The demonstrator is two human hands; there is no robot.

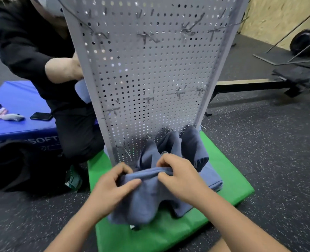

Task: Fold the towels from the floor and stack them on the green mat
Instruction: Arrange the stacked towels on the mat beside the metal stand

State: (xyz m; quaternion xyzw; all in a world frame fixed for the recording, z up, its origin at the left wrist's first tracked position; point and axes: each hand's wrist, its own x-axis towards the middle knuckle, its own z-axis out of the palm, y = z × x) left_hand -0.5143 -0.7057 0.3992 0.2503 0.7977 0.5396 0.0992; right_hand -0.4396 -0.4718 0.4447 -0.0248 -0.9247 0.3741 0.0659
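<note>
A blue-grey towel (pixel 147 200) hangs bunched between my hands above the green mat (pixel 230 180). My left hand (pixel 112 186) grips its upper left edge with thumb and curled fingers. My right hand (pixel 179 173) pinches the upper edge just to the right. Behind them a second blue-grey towel (pixel 190 144) lies crumpled on the mat against the foot of a perforated metal panel (pixel 150 70). Folded blue-grey cloth (pixel 214 182) lies flat on the mat under my right hand.
The tall pegboard panel with wire hooks stands on the mat's far side. A person in black (pixel 41 70) kneels at the left, holding a light cloth. A blue mat (pixel 18 106) carries a phone (pixel 41 116) and small items. Speckled black floor (pixel 277 160) surrounds everything.
</note>
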